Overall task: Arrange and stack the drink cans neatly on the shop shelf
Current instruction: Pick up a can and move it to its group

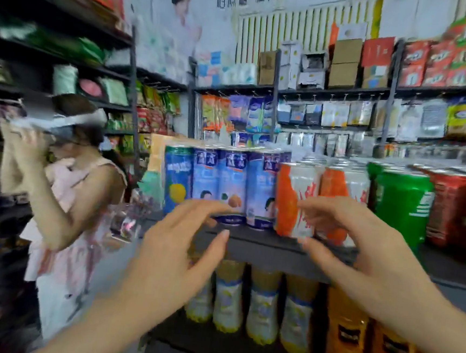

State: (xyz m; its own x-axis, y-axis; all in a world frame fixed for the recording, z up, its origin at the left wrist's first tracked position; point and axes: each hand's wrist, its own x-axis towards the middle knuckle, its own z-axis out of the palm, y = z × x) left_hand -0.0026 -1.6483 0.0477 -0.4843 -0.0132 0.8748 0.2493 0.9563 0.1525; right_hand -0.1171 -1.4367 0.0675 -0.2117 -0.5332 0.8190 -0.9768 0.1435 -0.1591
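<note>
The dark shelf board (262,248) carries rows of upright drink cans: 4 tall blue cans (232,186) in front at the left, then orange-and-white cans (294,201), green cans (402,205) and red cans (454,208) at the right, each group touching the next. On the level below stand pale yellow-drink bottles (262,305) and orange bottles (344,343).

Both hands are raised before the shelf, fingers spread and loosely curved, holding nothing. The left hand (180,245) has its fingertips at the foot of the blue cans; the right hand (361,244) reaches across the orange-and-white cans – the blur hides whether either one touches. A person in a pink top (70,190) stands at the left.
</note>
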